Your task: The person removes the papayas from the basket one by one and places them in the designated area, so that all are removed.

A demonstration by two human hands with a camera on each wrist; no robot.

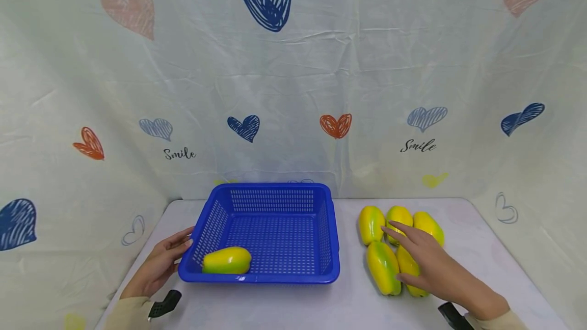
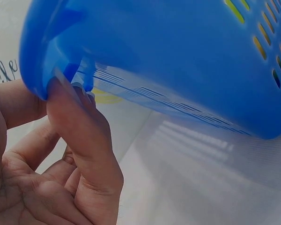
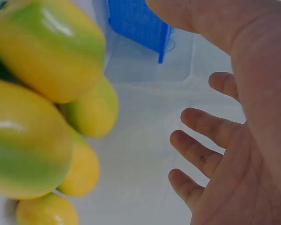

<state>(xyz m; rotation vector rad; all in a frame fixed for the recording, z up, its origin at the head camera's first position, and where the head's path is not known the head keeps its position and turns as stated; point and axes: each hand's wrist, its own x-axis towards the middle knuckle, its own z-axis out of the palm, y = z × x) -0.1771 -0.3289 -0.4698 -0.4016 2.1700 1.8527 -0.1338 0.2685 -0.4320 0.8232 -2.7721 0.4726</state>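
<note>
A blue plastic basket (image 1: 270, 277) with slotted walls stands on the table. My left hand (image 1: 164, 264) pinches its left rim; in the left wrist view the thumb (image 2: 79, 122) and fingertips meet at the blue edge. Inside the basket, at the front left, lies one yellow-green mango (image 1: 227, 260). Several similar mangoes (image 1: 383, 269) are grouped on the table to the right. Over that group hovers my right hand (image 1: 428, 258), fingers spread and nothing in its grasp. The right wrist view shows it apart from the nearest mango (image 3: 28, 140).
The white table (image 1: 477, 248) ends at a back edge against a pale curtain (image 1: 293, 75) printed with hearts and "Smile". Bare tabletop shows between the basket and the grouped mangoes. Dark wrist cameras (image 1: 165, 304) sit at both sleeves.
</note>
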